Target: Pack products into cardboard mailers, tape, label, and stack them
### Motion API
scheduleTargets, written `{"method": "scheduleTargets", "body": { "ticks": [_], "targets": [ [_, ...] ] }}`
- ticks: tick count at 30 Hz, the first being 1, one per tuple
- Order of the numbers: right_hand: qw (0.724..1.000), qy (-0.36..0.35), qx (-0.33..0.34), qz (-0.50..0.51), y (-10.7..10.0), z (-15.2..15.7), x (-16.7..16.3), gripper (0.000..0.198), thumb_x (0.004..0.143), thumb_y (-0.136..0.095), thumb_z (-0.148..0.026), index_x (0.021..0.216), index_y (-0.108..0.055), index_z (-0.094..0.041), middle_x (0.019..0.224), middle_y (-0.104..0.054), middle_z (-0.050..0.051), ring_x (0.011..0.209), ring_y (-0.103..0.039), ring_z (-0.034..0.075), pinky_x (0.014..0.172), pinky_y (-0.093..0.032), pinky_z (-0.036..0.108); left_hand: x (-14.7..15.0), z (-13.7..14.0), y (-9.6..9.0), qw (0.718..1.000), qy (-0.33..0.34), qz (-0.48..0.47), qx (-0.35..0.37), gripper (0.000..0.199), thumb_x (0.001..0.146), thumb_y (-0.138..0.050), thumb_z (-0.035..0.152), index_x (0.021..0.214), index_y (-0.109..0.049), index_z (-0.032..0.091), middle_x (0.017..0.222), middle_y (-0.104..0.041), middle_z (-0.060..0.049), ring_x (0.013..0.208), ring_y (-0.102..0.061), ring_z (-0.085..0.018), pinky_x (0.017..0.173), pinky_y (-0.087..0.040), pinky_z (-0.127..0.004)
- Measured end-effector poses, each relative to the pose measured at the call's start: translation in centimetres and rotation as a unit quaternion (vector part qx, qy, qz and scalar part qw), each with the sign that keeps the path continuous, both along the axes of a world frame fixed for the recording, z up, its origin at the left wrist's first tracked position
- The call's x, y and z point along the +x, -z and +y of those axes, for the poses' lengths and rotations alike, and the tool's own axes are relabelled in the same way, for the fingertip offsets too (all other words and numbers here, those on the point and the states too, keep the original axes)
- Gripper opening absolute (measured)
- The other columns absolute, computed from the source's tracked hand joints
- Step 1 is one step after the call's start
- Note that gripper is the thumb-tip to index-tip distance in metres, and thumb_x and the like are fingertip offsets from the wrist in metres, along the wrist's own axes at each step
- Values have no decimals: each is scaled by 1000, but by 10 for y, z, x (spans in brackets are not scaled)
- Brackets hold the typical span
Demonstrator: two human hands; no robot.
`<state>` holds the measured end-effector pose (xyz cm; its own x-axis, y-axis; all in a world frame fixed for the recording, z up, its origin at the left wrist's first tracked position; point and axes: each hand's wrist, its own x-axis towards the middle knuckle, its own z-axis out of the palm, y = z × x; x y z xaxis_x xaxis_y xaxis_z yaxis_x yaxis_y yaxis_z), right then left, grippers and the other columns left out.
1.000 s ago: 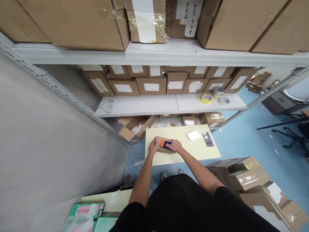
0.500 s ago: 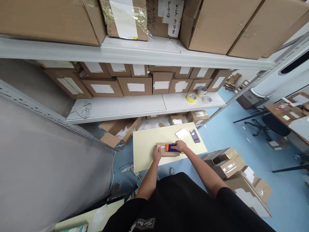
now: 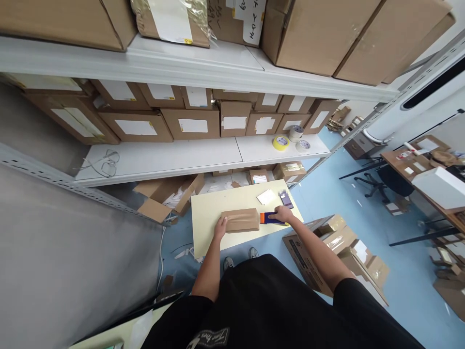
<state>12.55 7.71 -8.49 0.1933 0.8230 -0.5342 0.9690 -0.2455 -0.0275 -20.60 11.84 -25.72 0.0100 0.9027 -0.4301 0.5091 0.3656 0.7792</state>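
The box (image 3: 240,220) is laid flat on the desk (image 3: 206,206), its near right corner close to the near edge. Its left end is clasped by the left grip (image 3: 220,227), with the thumb on top. The tool (image 3: 271,218) (blue with an orange end, probably a tape dispenser) is held in the right grip (image 3: 282,214), fingers wrapped round it. The orange end is pointed at the box's right end, just beside it; whether the two are touching cannot be told. If pressure were applied unevenly, the box could be twisted under its one-ended hold and a corner pushed past the edge. With a tilted tool, the cardboard could be scuffed. By a wide swing, the phone (image 3: 286,198) or the card (image 3: 266,197) could be knocked.
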Motion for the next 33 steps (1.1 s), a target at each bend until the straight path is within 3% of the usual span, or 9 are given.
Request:
{"method": "scheduleTargets", "body": {
  "ticks": [5,7,10,13,16,20,25,29,33],
  "targets": [
    [997,-50,42,51,-23,28,-71,61,87,-59,-77,91,-79,-20,97,-79,11,94,-73,25,68,-44,26,-54,22,-14,997,-57,43,-36,59,96,-60,49,141,-57,11,141,-64,-22,133,-60,-35,110,-45,-43],
    [995,-62,49,57,-30,41,-106,61,87,-58,-77,93,-79,-20,101,-79,13,96,-73,25,69,-45,27,-65,26,-24,996,-69,48,-28,55,96,-60,49,138,-61,14,140,-66,-19,133,-60,-33,112,-44,-42],
    [993,-84,48,65,-36,56,-159,61,87,-59,-75,99,-79,-19,109,-78,15,100,-72,27,74,-49,28,-65,25,-38,999,-50,16,9,45,100,-51,55,129,-69,25,137,-70,-7,130,-63,-25,108,-47,-33],
    [991,-101,51,70,-37,64,-199,58,88,-62,-69,108,-77,-17,114,-76,17,106,-72,29,81,-52,30,-58,17,-45,998,-48,-8,30,61,100,-45,63,142,-60,22,146,-63,-10,134,-60,-27,108,-48,-35],
    [990,-113,51,64,-37,69,-217,56,87,-67,-62,114,-76,-14,116,-76,19,109,-72,30,84,-53,30,-50,7,-45,997,-68,-3,30,63,102,-39,61,148,-55,20,147,-62,-10,136,-58,-26,110,-46,-35],
    [991,-109,44,64,-35,68,-201,56,84,-70,-62,112,-77,-14,115,-76,19,107,-73,30,81,-53,30,-32,-3,-43,997,-64,-14,46,57,105,-35,54,146,-56,20,144,-65,-10,134,-60,-24,111,-46,-33],
    [993,-87,38,68,-34,52,-125,56,83,-69,-69,100,-79,-17,110,-78,16,103,-73,28,77,-51,28,-5,-10,-43,998,-54,16,28,58,105,-35,51,150,-52,18,146,-63,-11,135,-58,-26,112,-45,-35],
    [998,-37,35,32,-36,29,-57,51,82,-72,-65,96,-80,-16,108,-78,17,100,-73,31,75,-51,31,1,-10,-43,997,-50,44,24,61,105,-32,54,152,-49,19,145,-64,-12,134,-60,-27,111,-46,-36],
    [999,-7,34,22,-33,15,-32,50,82,-73,-61,99,-79,-15,109,-77,19,99,-73,32,76,-52,32,-1,-9,-42,998,-30,48,23,64,105,-33,56,154,-46,17,150,-59,-12,139,-56,-27,114,-44,-35]
  ]
}}
